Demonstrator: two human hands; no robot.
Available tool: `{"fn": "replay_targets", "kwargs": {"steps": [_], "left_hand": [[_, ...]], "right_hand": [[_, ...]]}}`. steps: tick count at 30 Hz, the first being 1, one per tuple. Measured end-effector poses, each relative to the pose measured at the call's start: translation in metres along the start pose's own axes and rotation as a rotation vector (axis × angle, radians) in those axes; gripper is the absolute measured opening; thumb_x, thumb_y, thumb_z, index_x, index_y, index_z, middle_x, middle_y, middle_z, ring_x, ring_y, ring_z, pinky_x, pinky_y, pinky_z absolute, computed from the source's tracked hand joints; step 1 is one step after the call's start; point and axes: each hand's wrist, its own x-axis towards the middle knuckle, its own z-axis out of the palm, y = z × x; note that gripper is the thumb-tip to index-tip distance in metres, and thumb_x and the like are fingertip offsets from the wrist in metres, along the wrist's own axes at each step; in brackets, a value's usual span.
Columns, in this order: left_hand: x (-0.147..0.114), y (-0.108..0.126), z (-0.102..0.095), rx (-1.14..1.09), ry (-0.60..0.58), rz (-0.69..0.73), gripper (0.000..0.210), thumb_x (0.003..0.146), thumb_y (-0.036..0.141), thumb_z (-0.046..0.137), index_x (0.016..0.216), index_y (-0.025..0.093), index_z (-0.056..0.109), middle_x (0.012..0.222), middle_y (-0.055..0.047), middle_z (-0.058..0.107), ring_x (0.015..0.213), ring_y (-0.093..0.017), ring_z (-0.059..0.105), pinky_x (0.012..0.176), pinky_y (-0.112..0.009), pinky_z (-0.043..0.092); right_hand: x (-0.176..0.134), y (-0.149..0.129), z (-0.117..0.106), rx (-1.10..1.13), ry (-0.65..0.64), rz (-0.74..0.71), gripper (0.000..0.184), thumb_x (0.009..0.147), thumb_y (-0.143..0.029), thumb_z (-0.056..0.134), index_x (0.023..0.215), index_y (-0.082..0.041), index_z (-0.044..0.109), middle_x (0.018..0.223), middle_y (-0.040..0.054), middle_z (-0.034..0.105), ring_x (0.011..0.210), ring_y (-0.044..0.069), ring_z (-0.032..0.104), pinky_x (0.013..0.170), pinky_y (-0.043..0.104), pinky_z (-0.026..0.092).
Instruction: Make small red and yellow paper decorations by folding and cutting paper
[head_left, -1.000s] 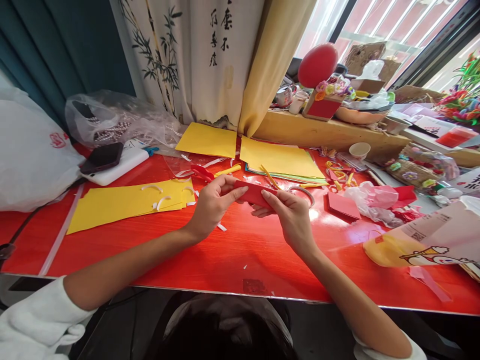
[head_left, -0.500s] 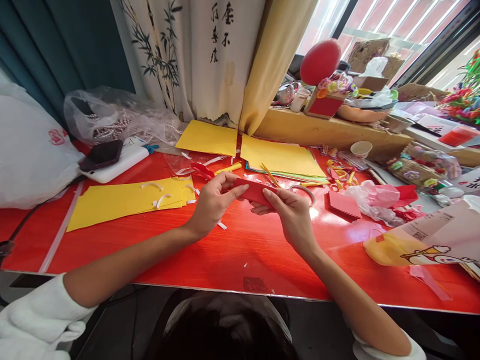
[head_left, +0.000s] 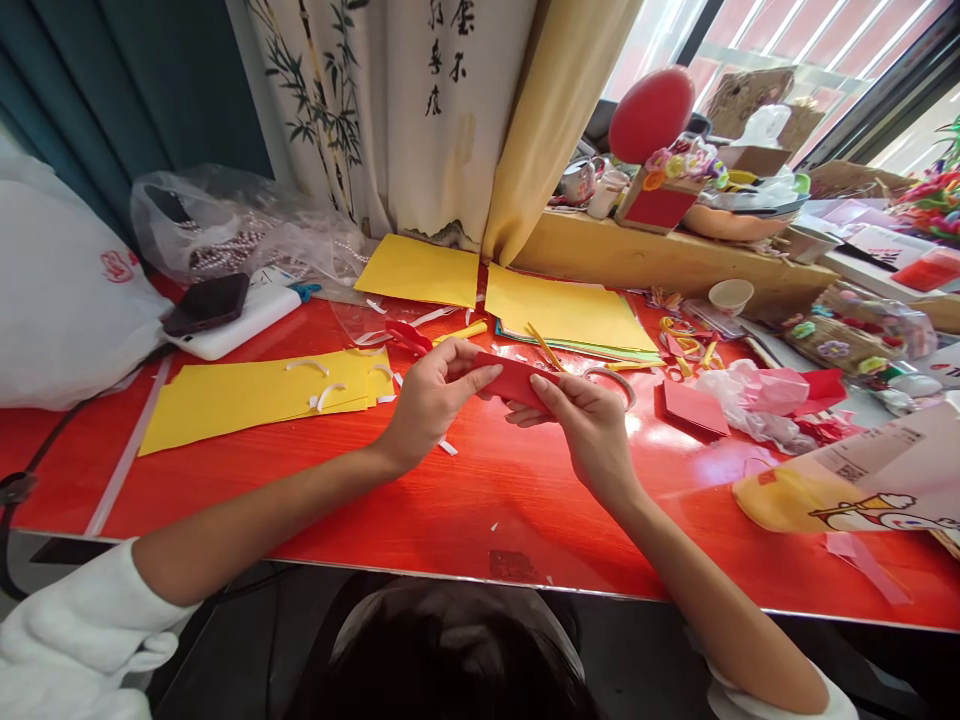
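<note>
Step in hand, my read: two-handed handling of a small flat red paper piece (head_left: pixel 514 382), maybe pressing or folding; can't confirm a crease. Piece is held over the middle of the glossy red surface (head_left: pixel 450 525), between far and near edges. Left hand (head_left: pixel 439 395) is clamped on its left end, thumb on top; right hand (head_left: pixel 589 420) is clamped on its right part, same thumb-up pinch. Next move calls for even, light pressure from both, since thin stock could buckle. Toward the left end: long yellow paper sheets (head_left: pixel 225 405) with curled white strips on top. Far edge: a stack of yellow and coloured paper (head_left: pixel 566 305) beside a separate yellow sheet (head_left: pixel 420 272). Right of the right hand: a pile of red paper rectangles (head_left: pixel 694 408), near crumpled pink and white plastic. Far left corner: white plastic bag (head_left: pixel 67 300), dark phone (head_left: pixel 206 303) on a flat white box. Room: bamboo-print curtain (head_left: pixel 431 160) behind the far edge, cluttered wooden ledge (head_left: pixel 600 250) under a barred window (head_left: pixel 817 50).
</note>
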Motion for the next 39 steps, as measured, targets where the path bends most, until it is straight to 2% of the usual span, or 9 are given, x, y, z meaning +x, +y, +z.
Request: {"fn": "replay_targets", "kwargs": {"steps": [5,10,12,22,28,34,39], "left_hand": [[0.0015,-0.0009,-0.001,-0.006,-0.023,-0.013,0.02,0.077,0.031,0.068,0.083,0.016,0.057,0.075,0.0,0.064,0.068,-0.01,0.059,0.067,-0.024,0.049],[0.0072,-0.0015,-0.0049,0.027,-0.174,-0.158,0.021,0.077,0.032,0.067,0.084,0.013,0.061,0.074,-0.003,0.065,0.062,-0.01,0.058,0.063,-0.024,0.048],[0.0086,-0.002,-0.006,0.03,-0.197,-0.187,0.023,0.077,0.034,0.067,0.082,0.013,0.062,0.073,-0.003,0.064,0.06,-0.01,0.059,0.063,-0.025,0.049],[0.0058,-0.0022,-0.006,0.098,-0.17,-0.091,0.024,0.077,0.037,0.067,0.082,0.013,0.061,0.074,-0.004,0.066,0.062,-0.012,0.06,0.063,-0.027,0.049],[0.0048,-0.0019,-0.0056,0.126,-0.142,-0.061,0.025,0.079,0.039,0.065,0.08,0.015,0.059,0.07,-0.002,0.064,0.06,-0.011,0.059,0.061,-0.026,0.048],[0.0038,0.0,-0.0056,0.211,-0.098,-0.048,0.023,0.079,0.037,0.066,0.077,0.015,0.057,0.068,-0.002,0.064,0.061,-0.011,0.061,0.06,-0.025,0.048],[0.0034,0.0035,-0.0062,0.253,-0.164,-0.057,0.025,0.08,0.038,0.064,0.078,0.015,0.056,0.069,-0.001,0.062,0.064,-0.011,0.06,0.063,-0.025,0.048]], "right_hand": [[0.001,0.0002,-0.0003,0.01,-0.004,0.0,0.029,0.083,-0.04,0.062,0.09,-0.014,0.071,0.075,0.0057,0.072,0.06,0.017,0.07,0.059,0.03,0.059],[0.003,0.0019,-0.0022,-0.022,-0.025,0.005,0.027,0.082,-0.041,0.062,0.083,-0.014,0.069,0.069,0.0045,0.071,0.059,0.017,0.069,0.058,0.029,0.059],[0.0037,0.0027,-0.0028,-0.036,-0.036,0.012,0.028,0.082,-0.041,0.062,0.081,-0.014,0.069,0.068,0.0045,0.071,0.059,0.017,0.069,0.058,0.029,0.059],[0.005,0.0028,-0.0041,0.016,-0.063,0.04,0.031,0.082,-0.042,0.062,0.091,-0.014,0.072,0.068,0.0042,0.071,0.058,0.016,0.068,0.058,0.028,0.058],[0.0072,0.0024,-0.0049,0.054,-0.109,0.115,0.034,0.08,-0.045,0.064,0.083,-0.013,0.071,0.069,0.006,0.071,0.059,0.017,0.069,0.059,0.029,0.057],[0.0088,0.0017,-0.0032,0.091,-0.181,0.228,0.033,0.072,-0.043,0.072,0.079,-0.011,0.069,0.071,0.0077,0.071,0.059,0.017,0.069,0.06,0.03,0.057],[0.0082,0.0027,-0.0033,0.107,-0.18,0.223,0.028,0.073,-0.039,0.072,0.081,-0.012,0.069,0.068,0.0057,0.071,0.057,0.016,0.068,0.056,0.027,0.057]]}}
